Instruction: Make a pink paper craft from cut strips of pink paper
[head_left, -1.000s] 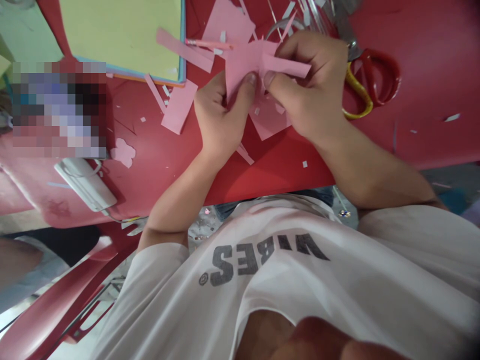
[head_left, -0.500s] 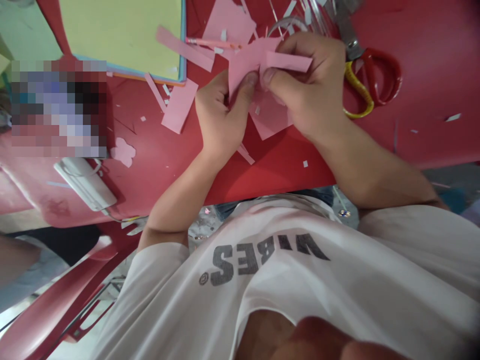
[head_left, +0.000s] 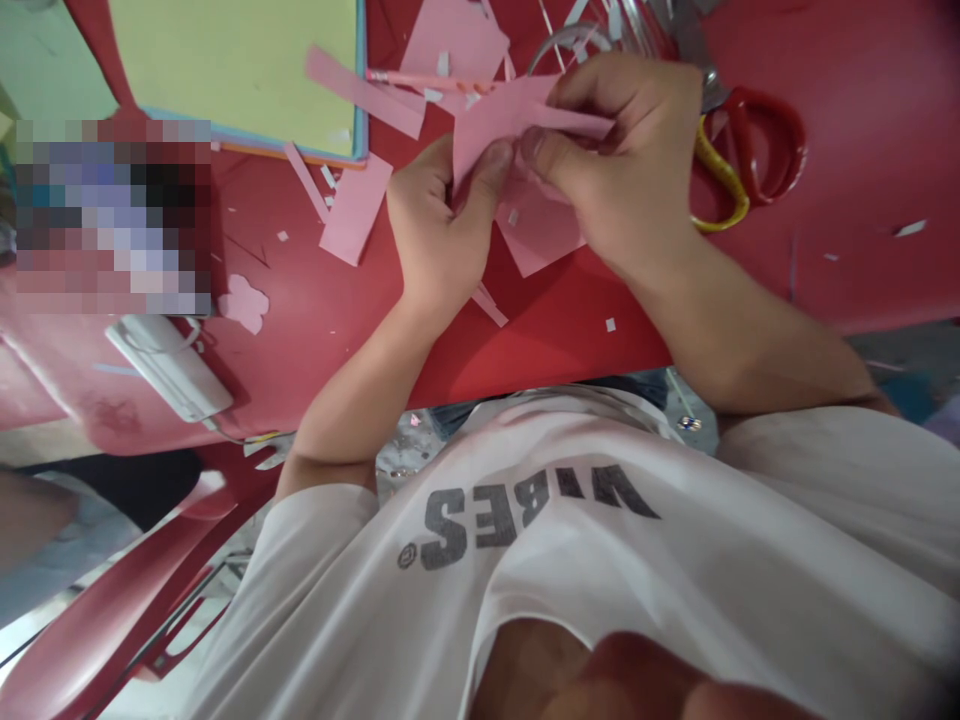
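Observation:
Between my hands, above the red table, is a piece of pink paper (head_left: 491,120), bent, with a strip-like part sticking out to the right. My left hand (head_left: 446,225) is closed on its left side, thumb on the near edge. My right hand (head_left: 622,150) pinches the right side between thumb and fingers; its fingertips are partly hidden behind the paper. Beneath my hands lies another pink sheet (head_left: 536,238) with a small white scrap on it. Scissors with a red and yellow handle (head_left: 765,150) rest just right of my right hand.
A stack of coloured paper (head_left: 247,70) lies at the upper left, a pink pencil (head_left: 420,80) beside it. Pink offcuts (head_left: 356,210) and white scraps are scattered about. A white power strip (head_left: 169,365) lies at the left edge. A red chair (head_left: 142,590) stands at lower left.
The strip-like part of the pink paper has tilted and looks narrower, as my right thumb and fingers turned it slightly. My left hand keeps nearly the same hold.

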